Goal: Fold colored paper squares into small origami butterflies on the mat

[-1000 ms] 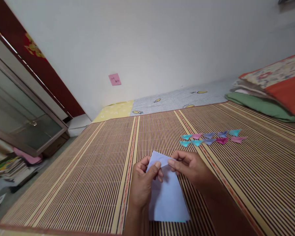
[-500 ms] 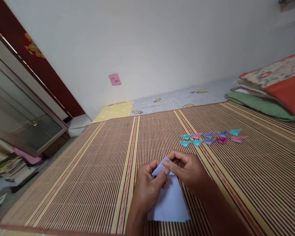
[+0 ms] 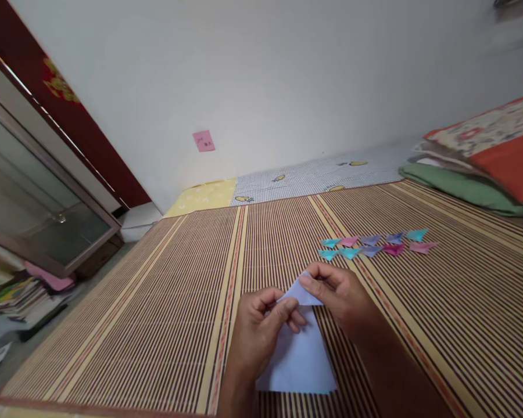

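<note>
A small folded piece of pale lilac paper (image 3: 304, 295) is held between both hands above the mat. My left hand (image 3: 261, 325) pinches its left corner between thumb and fingers. At its upper right, my right hand (image 3: 337, 290) grips the edge with thumb and forefinger. Beneath them lies a stack of pale lilac sheets (image 3: 298, 360), with a thin turquoise edge showing at the bottom. Two rows of small folded paper shapes, turquoise, pink, violet and magenta, rest beyond the right hand, among them a magenta one (image 3: 393, 249).
The striped mat (image 3: 192, 290) covers the bed. Folded bedding and a green cushion (image 3: 462, 188) lie at the right. A pink note (image 3: 204, 141) is on the wall. Books (image 3: 21, 296) and a glass-panelled door (image 3: 47, 197) stand at the left.
The folded paper shows a wider triangular face. My right hand has shifted slightly right and up, my left hand slightly left, so they are farther apart.
</note>
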A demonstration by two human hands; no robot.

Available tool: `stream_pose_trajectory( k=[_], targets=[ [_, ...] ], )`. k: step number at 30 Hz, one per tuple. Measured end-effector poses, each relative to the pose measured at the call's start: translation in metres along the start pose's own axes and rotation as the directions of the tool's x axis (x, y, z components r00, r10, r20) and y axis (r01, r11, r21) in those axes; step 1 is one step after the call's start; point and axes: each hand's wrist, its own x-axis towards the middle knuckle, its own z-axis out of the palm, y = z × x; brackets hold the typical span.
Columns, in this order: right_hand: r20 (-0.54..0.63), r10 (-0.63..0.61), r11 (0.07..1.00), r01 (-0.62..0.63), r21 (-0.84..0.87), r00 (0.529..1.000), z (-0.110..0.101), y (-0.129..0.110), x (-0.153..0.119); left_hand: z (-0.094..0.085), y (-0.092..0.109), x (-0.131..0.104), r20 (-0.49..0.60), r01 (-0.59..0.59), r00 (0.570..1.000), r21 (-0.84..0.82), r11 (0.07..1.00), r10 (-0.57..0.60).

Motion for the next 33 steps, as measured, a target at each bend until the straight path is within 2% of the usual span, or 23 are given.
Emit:
stream_pose_trajectory(
  k=[2, 5, 10, 14, 17, 23, 29, 33],
  targets=[
    [-0.021, -0.011, 1.000, 0.011, -0.008, 1.000, -0.001, 0.000, 0.001, -0.001, 0.001, -0.001, -0.011, -0.043, 0.999, 0.043, 0.998, 0.043],
    [-0.058, -0.044, 0.999, 0.043, -0.031, 0.997, -0.003, 0.001, 0.001, 0.000, 0.001, 0.000, -0.002, -0.044, 0.999, 0.040, 0.998, 0.044],
    [-0.079, -0.020, 1.000, 0.021, 0.010, 0.997, 0.002, 0.001, 0.000, 0.007, -0.002, 0.006, -0.010, 0.018, 1.000, -0.121, 0.993, -0.020],
    [0.031, 0.051, 0.989, -0.055, 0.135, 0.998, 0.011, -0.001, -0.002, 0.018, -0.003, 0.007, -0.072, 0.125, 0.987, -0.187, 0.974, -0.141],
    [0.094, 0.029, 0.987, -0.044, 0.156, 0.995, 0.011, -0.001, 0.000, 0.019, -0.005, 0.006, -0.105, 0.110, 0.986, -0.178, 0.978, -0.130],
    [0.166, 0.016, 0.998, -0.005, -0.063, 0.986, -0.003, 0.005, 0.002, 0.011, -0.013, 0.006, -0.210, 0.014, 0.976, -0.216, 0.976, -0.060],
    [0.137, -0.010, 0.995, 0.023, -0.096, 0.991, -0.008, 0.006, 0.003, 0.006, -0.014, 0.008, -0.206, -0.008, 0.978, -0.238, 0.971, -0.043],
    [0.014, -0.050, 0.993, 0.051, -0.109, 0.999, -0.020, 0.004, 0.006, 0.002, -0.013, 0.007, -0.233, -0.012, 0.972, -0.182, 0.983, -0.031]
  ],
)
